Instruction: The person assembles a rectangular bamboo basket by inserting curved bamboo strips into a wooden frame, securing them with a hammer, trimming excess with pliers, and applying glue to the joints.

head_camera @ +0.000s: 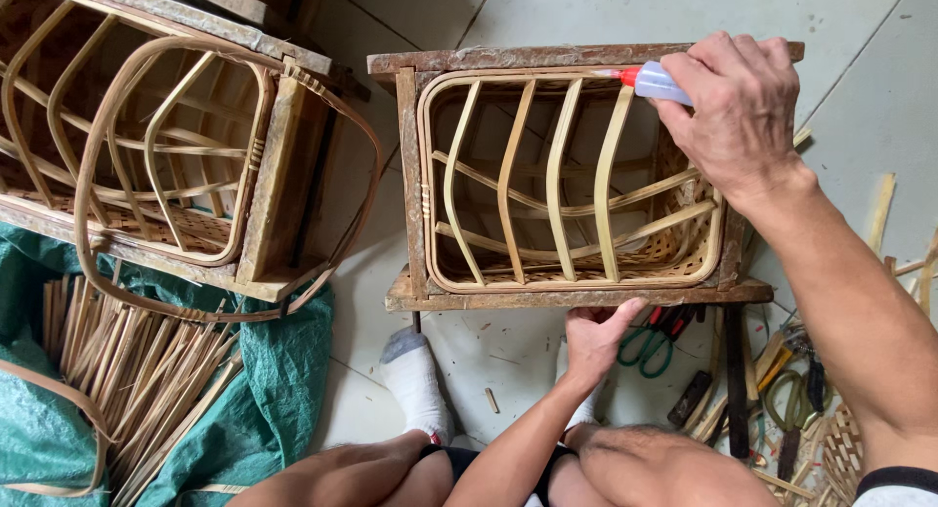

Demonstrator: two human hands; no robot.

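A bamboo basket frame [576, 175] sits inside a rough wooden mould [410, 175] on the tiled floor in front of me. My right hand [738, 106] grips a small glue bottle [653, 81] with a red nozzle, its tip touching the far rim of the frame. My left hand [596, 336] presses on the near edge of the mould, fingers curled over the wood. Curved bamboo ribs cross the opening, and woven matting shows at the bottom.
A second mould with a basket frame [166, 146] and a loose bamboo hoop lies at the left. A bundle of bamboo strips [147, 370] rests on green tarpaulin [274, 390]. Scissors [650, 341], pliers and other tools lie at the right. My socked foot [415, 380] is under the mould.
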